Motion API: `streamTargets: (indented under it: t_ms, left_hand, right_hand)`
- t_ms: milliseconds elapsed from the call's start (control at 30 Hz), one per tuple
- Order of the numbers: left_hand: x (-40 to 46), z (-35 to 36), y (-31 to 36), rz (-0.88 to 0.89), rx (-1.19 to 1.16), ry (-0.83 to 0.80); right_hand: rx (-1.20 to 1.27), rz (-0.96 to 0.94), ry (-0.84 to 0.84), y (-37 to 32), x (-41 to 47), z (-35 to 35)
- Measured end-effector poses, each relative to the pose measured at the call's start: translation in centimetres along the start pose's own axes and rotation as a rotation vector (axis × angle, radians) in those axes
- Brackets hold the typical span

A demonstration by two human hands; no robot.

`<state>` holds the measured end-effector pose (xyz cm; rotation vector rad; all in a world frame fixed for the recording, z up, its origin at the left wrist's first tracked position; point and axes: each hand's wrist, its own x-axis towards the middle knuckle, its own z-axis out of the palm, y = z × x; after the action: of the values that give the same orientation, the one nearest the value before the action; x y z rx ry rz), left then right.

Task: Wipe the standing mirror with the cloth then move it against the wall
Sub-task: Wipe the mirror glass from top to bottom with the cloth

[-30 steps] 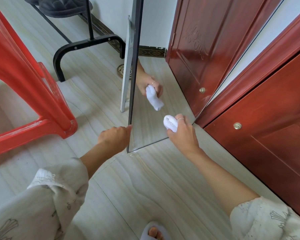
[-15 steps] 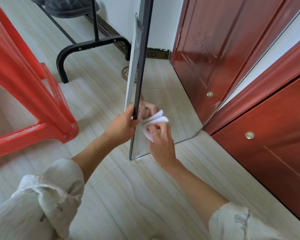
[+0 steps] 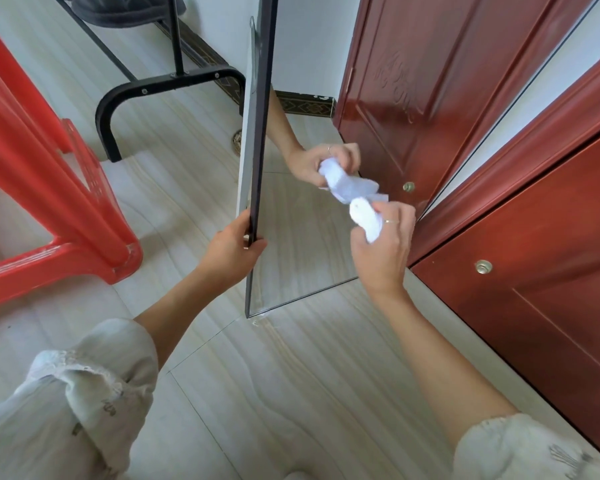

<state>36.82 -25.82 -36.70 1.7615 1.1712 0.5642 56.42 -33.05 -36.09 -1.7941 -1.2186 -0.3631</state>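
Floor (image 3: 291, 393) was pale wood-grain tile w/ thin grout lines crossing near the mirror's base. Standing mirror (image 3: 302, 244) stood on it, near bottom corner right at a grout joint, glass reflecting the same tile. Red plastic stool (image 3: 66, 216) sat on the floor at left, one foot near the mirror. Black metal rack (image 3: 160, 88) rested on its curved foot further back, beside the stool. Small round floor drain (image 3: 237, 140) showed just behind the mirror's edge. Dark patterned skirting (image 3: 305, 103) met the floor at the wall.
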Motion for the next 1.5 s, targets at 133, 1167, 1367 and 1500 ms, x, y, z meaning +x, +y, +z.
streamTargets:
  t_ms: [133,1167,1367,1500]
  left_hand:
    - [0.5,0.3,-0.3,-0.029,-0.025,0.006]
    - [-0.1,-2.0,0.1,-0.146,-0.745,-0.306]
    - [-0.1,-2.0,-0.1,-0.101,-0.527,-0.252]
    - [0.1,-0.6,-0.3,-0.088,-0.444,-0.176]
  right_hand:
    - [0.028,-0.103,-0.013,-0.9,-1.5,2.8]
    - [0.248,-0.235,-0.193,-7.2,-3.1,3.9]
    - [0.017,0.385,-0.825,-1.3,-6.0,3.5]
    - [0.330,1.123,-0.454,2.3,-3.2,1.9]
